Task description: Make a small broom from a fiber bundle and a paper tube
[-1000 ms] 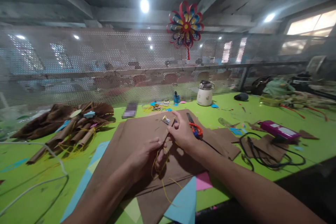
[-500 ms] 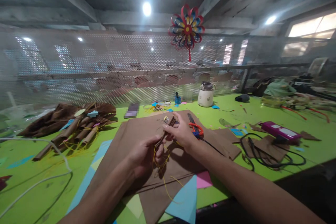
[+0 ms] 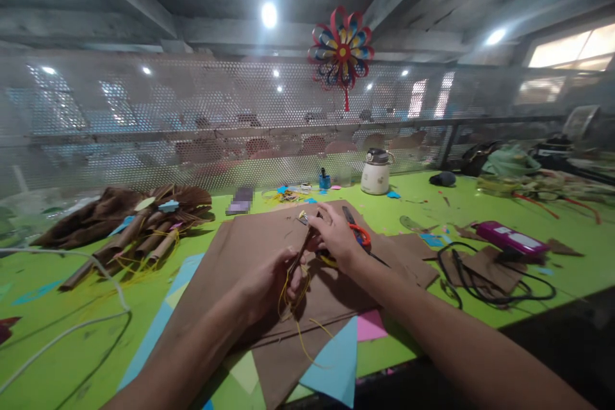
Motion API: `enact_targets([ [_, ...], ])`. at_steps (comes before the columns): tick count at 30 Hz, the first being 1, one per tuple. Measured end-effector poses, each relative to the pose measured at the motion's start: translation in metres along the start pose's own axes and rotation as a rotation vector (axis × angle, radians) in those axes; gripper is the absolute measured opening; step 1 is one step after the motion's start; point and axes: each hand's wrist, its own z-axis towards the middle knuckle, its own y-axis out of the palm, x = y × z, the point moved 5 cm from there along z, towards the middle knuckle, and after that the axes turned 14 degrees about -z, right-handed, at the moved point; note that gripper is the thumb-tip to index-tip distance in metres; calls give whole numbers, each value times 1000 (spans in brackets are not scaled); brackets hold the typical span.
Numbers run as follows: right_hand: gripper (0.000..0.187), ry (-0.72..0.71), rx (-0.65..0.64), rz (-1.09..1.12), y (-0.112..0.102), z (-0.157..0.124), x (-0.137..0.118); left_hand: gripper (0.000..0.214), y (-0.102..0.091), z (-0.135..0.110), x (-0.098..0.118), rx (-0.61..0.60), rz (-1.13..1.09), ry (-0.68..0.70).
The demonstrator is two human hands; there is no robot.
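Between my hands is a narrow piece of folded brown paper (image 3: 306, 245), tilted up to the right. My left hand (image 3: 277, 278) is closed round its lower end, where yellow string (image 3: 289, 307) loops and hangs down. My right hand (image 3: 334, 237) pinches the upper end, its fingers partly hiding the paper. Both hands are above a stack of brown paper sheets (image 3: 250, 243). Just beyond my right hand lies a tool with orange handles (image 3: 364, 236), partly covered by that hand. A small pale yellow-tipped item (image 3: 302, 216) lies behind the folded paper.
Rolled brown paper pieces with yellow string (image 3: 139, 240) lie at left, beside a white cable (image 3: 108, 275). A white bottle (image 3: 375, 173) and a blue ink pot (image 3: 325, 179) stand at the back. A purple device (image 3: 512, 240) and black cord (image 3: 500, 301) are at right.
My right hand has turned slightly, its back now more toward me, covering more of the folded paper's upper end. My left hand stays almost where it was.
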Motion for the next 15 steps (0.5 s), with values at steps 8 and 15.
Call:
enact_targets([
  [8, 19, 58, -24, 77, -15, 9, -3, 24, -8, 4, 1, -35, -57, -16],
  [15, 27, -7, -88, 111, -14, 10, -3, 28, -4, 1, -1, -43, 26, -41],
])
